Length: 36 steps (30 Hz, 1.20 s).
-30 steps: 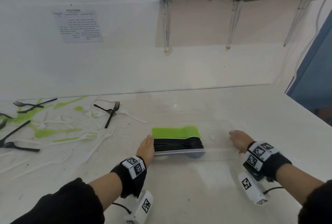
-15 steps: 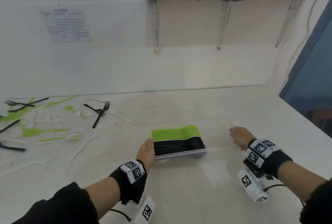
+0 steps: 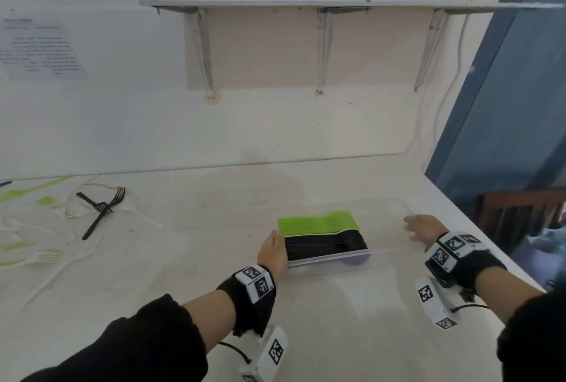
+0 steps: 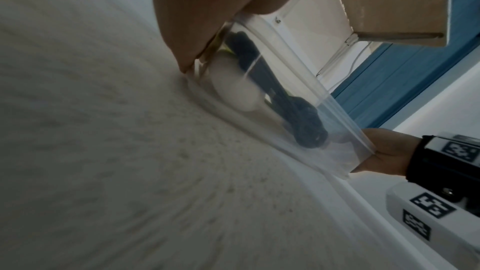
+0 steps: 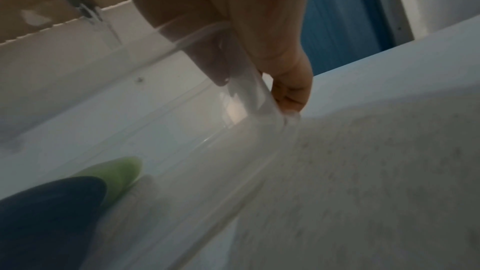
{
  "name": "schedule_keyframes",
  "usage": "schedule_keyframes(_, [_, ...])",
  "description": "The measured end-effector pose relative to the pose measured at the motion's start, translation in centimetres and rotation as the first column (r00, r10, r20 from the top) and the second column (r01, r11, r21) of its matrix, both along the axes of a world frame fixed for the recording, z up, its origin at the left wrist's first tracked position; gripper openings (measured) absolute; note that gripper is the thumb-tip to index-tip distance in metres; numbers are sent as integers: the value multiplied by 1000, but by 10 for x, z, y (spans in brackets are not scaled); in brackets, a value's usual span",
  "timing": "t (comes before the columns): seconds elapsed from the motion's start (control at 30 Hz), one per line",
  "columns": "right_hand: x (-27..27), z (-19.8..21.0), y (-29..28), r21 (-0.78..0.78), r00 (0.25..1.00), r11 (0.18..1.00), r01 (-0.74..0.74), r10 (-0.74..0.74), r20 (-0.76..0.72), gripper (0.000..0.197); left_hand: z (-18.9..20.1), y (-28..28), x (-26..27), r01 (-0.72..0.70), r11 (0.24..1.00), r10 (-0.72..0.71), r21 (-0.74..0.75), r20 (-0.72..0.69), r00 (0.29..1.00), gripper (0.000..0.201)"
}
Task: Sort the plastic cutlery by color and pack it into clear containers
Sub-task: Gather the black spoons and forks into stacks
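A clear container [image 3: 387, 230] stands on the white table, lengthwise left to right. In its left half lie a stack of green cutlery [image 3: 318, 222], black cutlery [image 3: 324, 243] and white cutlery [image 3: 332, 258]. My left hand [image 3: 272, 248] grips the container's left end. My right hand [image 3: 421, 227] holds the right end. In the right wrist view my right hand [image 5: 272, 48] pinches the clear container's [image 5: 207, 141] wall, with a finger inside. The left wrist view shows my left hand [image 4: 197, 17] against the end wall, by the black cutlery [image 4: 298, 114].
Loose cutlery is scattered at the table's left: two crossed black forks [image 3: 102, 208], green pieces [image 3: 33, 188] and white forks [image 3: 43, 257]. The table's right edge [image 3: 490, 228] runs close to my right hand. A brown wooden chair [image 3: 520, 210] stands beyond it. A shelf hangs on the wall.
Both hands have moved the container to the right along the table, away from the loose cutlery. The head view has turned right and up.
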State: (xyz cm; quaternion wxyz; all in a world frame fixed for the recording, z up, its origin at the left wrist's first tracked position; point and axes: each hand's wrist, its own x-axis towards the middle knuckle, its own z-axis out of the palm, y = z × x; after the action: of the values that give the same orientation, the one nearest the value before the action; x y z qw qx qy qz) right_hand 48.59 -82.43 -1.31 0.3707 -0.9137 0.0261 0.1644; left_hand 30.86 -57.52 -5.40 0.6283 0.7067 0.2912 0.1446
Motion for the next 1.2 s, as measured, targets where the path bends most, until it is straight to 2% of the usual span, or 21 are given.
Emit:
schedule_keyframes(0.1, [23,-3,-16,45,1000,999,22,-22,-5,38,-5,-15,27,9,1000,-9,1,-4,1000,60])
schedule_keyframes(0.23, [55,-8,-32,147,994,983,110,-108,-26,28,9,-30,51,63,998,-64,-7,-46,997,43])
schedule_keyframes(0.33, [75,-12,-37,192,987,968,159,-152,-50,30,17,-37,66,70,997,-70,8,-68,995,44])
schedule_keyframes(0.43, [86,-13,-39,214,987,964,160,-153,-52,27,20,-41,79,57,998,-57,1,-78,995,46])
schedule_keyframes(0.53, [88,-12,-38,219,987,962,161,-159,-26,37,22,-40,92,70,998,-70,1,-65,995,47])
schedule_keyframes(0.7, [95,-16,-33,247,987,957,150,-160,22,37,19,-33,110,54,998,-52,16,-72,996,44])
schedule_keyframes(0.87, [109,-19,-25,197,992,974,111,-120,34,36,6,-25,123,7,1000,-6,15,-72,997,28])
schedule_keyframes(1.0, [117,-19,-22,138,995,985,100,-103,15,37,6,-27,121,31,998,-25,54,-105,994,46])
schedule_keyframes(1.1, [111,-14,-21,8,998,998,55,-56,11,36,8,-27,119,68,992,-57,104,-106,993,48])
schedule_keyframes(1.2, [107,-10,-22,-81,999,995,-53,54,7,39,9,-26,118,94,990,-80,109,-128,989,48])
